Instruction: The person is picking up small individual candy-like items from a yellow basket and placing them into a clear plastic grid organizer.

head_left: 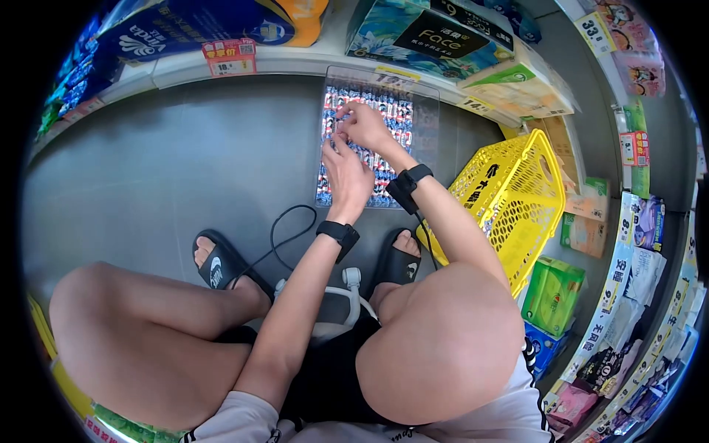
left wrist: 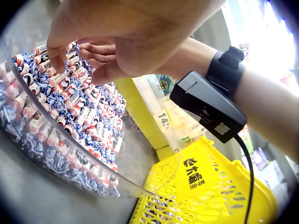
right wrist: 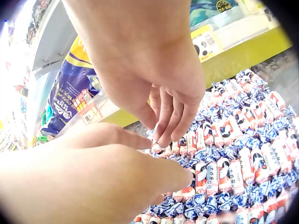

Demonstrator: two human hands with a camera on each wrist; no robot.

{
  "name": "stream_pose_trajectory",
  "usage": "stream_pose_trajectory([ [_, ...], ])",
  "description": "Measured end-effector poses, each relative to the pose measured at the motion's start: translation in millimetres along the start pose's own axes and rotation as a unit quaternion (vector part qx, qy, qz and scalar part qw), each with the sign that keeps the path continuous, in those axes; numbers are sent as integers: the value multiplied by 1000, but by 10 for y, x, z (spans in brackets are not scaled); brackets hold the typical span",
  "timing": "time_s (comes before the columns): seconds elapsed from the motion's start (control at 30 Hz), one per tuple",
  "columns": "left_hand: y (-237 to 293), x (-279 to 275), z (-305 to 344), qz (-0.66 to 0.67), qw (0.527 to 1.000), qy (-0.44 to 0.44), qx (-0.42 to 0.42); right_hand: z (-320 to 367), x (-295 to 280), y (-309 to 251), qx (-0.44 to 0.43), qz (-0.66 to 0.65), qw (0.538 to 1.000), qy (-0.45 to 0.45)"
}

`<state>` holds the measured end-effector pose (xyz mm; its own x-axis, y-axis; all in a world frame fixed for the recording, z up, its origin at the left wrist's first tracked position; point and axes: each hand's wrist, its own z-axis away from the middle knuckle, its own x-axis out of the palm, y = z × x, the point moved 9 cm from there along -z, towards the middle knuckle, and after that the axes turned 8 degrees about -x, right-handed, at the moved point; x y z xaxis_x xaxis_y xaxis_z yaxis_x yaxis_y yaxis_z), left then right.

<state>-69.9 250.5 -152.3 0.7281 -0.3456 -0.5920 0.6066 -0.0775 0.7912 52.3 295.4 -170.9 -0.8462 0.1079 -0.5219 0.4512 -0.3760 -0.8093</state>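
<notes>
While I watched remotely, candies (right wrist: 226,172) lay beneath the left hand (head_left: 348,177) and right hand (head_left: 367,128), both curved, close together; whether either gripped, I couldn't tell. Candies: stubby cylinders, crinkled blue ends, packed rows. Box (head_left: 426,140): clear plastic.

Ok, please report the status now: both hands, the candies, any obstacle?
Left hand and right hand: both at the wrapped candies, grip unclear. Candies lie in rows inside clear bin. Yellow basket beside bin, not blocking.
</notes>
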Motion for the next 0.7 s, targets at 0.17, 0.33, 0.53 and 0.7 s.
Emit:
stream_pose_trajectory([
  [0.17, 126, 23, 56, 14, 998, -58, 14, 275, -286, -91, -5, 39, 999, 11],
  [0.33, 319, 81, 154, 46, 992, -103, 64, 687, -711, -229, -11, 88, 994, 62],
  [0.53, 768, 114, 359, 69, 977, -142, 145, 1261, -1231, -304, -47, 92, 986, 135],
  [0.7, 1143, 222, 657, 101, 955, -199, 196, 1832, -1659, -400, -46, 101, 975, 193],
])
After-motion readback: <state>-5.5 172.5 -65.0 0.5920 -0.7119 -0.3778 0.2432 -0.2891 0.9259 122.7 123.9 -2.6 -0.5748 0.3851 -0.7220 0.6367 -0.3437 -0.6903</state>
